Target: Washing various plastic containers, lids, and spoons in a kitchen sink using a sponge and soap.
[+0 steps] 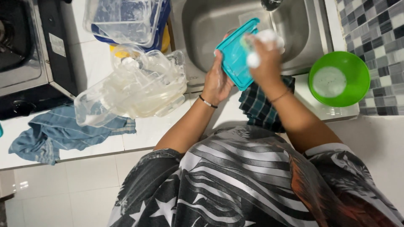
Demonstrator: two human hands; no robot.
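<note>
My left hand [217,80] grips a teal square container lid [234,54] by its lower edge, tilted over the front rim of the steel sink [202,29]. My right hand [265,61] holds a soapy white sponge [261,44] pressed against the lid's face; foam covers the fingers. Both wrists wear thin bracelets. The part of the lid under my right hand is hidden.
A heap of clear plastic containers [134,86] lies on the white counter left of the sink, with more stacked behind. A green bowl of soapy water [338,79] stands right of the sink. A dark checked cloth [259,107] hangs at the counter edge; a blue cloth [54,132] and a stove [25,54] lie far left.
</note>
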